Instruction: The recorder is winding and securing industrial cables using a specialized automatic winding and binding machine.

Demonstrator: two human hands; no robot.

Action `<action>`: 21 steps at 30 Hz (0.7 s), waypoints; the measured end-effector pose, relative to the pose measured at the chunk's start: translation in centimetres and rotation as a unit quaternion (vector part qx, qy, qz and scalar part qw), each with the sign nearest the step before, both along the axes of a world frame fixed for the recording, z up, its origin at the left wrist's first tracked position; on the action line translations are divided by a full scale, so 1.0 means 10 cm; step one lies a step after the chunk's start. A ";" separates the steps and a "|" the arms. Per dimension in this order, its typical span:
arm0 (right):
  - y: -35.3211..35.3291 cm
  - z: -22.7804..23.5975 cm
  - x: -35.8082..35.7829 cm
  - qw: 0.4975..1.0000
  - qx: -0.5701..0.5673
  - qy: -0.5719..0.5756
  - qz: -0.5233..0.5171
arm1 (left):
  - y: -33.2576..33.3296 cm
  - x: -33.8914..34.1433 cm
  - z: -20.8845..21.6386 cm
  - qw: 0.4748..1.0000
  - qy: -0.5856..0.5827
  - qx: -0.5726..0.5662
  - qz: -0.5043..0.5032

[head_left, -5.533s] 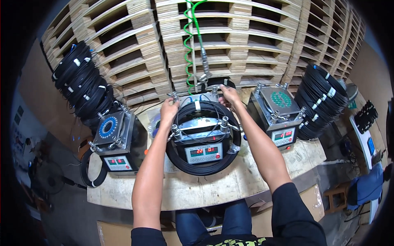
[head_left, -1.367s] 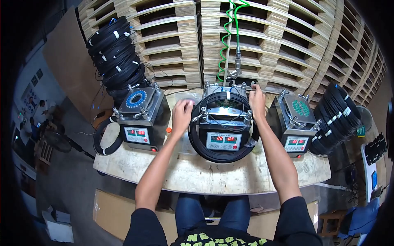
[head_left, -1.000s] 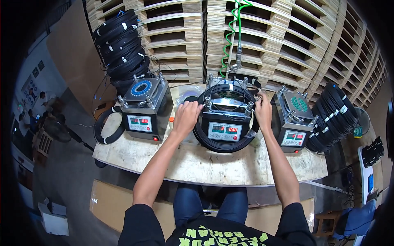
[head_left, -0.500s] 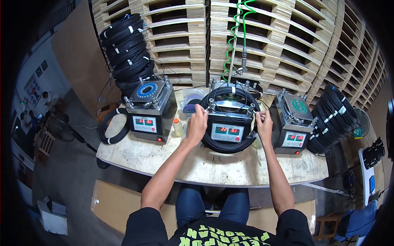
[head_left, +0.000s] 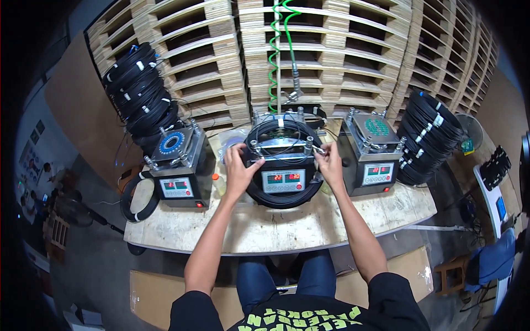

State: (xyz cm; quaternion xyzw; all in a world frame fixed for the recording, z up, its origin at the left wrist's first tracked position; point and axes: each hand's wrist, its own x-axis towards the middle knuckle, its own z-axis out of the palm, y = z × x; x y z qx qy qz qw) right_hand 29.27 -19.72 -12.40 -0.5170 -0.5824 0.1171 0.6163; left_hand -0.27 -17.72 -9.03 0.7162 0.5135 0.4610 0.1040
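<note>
A coil of black cable (head_left: 255, 194) hangs around the middle machine (head_left: 283, 180), a dark box with a lit display and metal posts on top. My left hand (head_left: 239, 169) is at the coil's left side, its fingers curled around the edge and its thumb across the front. At the machine's upper right corner, my right hand (head_left: 330, 166) pinches with thumb and forefinger beside a metal post. What lies in that pinch is too small to make out. Thin loose cable ends loop over the machine's top between both hands.
Similar machines stand left (head_left: 176, 165) and right (head_left: 371, 151) on the wooden table (head_left: 276, 234). Stacks of cable coils rise at the far left (head_left: 138, 94) and right (head_left: 430, 138). A bottle with an orange cap (head_left: 219, 183) stands near my left hand. Wooden pallets (head_left: 326, 55) fill the back.
My view has shifted, so the scene sits further left. My left hand has moved from the machine's upper left post to the coil's left edge. My right hand stays by the upper right corner.
</note>
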 end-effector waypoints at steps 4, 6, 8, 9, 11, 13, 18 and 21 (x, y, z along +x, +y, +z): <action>-0.09 0.16 -0.21 0.998 -0.059 0.000 -0.027 | 0.26 -0.29 -0.16 0.999 0.034 0.037 -0.017; -0.07 0.13 -0.09 0.996 -0.067 0.048 -0.013 | 0.34 -0.20 -0.18 0.996 -0.003 -0.012 -0.092; -0.01 0.11 0.03 0.999 -0.010 0.029 0.023 | 0.34 -0.11 -0.20 0.992 -0.029 -0.020 -0.123; 0.00 0.09 0.10 0.999 0.026 0.000 0.031 | 0.31 -0.04 -0.23 0.990 -0.055 -0.025 -0.131; -0.04 0.17 -0.01 0.998 0.001 0.046 0.052 | 0.25 -0.08 -0.27 0.988 -0.081 -0.017 -0.129; -0.02 0.21 -0.03 0.996 -0.011 0.067 0.051 | 0.25 -0.07 -0.31 0.990 -0.079 -0.007 -0.118; -0.10 0.02 -0.39 0.995 -0.023 0.100 0.020 | 0.25 -0.06 -0.30 0.989 -0.082 -0.019 -0.120; -0.08 0.03 -0.76 0.947 0.013 0.298 0.118 | 0.27 -0.03 -0.31 0.990 -0.082 -0.010 -0.118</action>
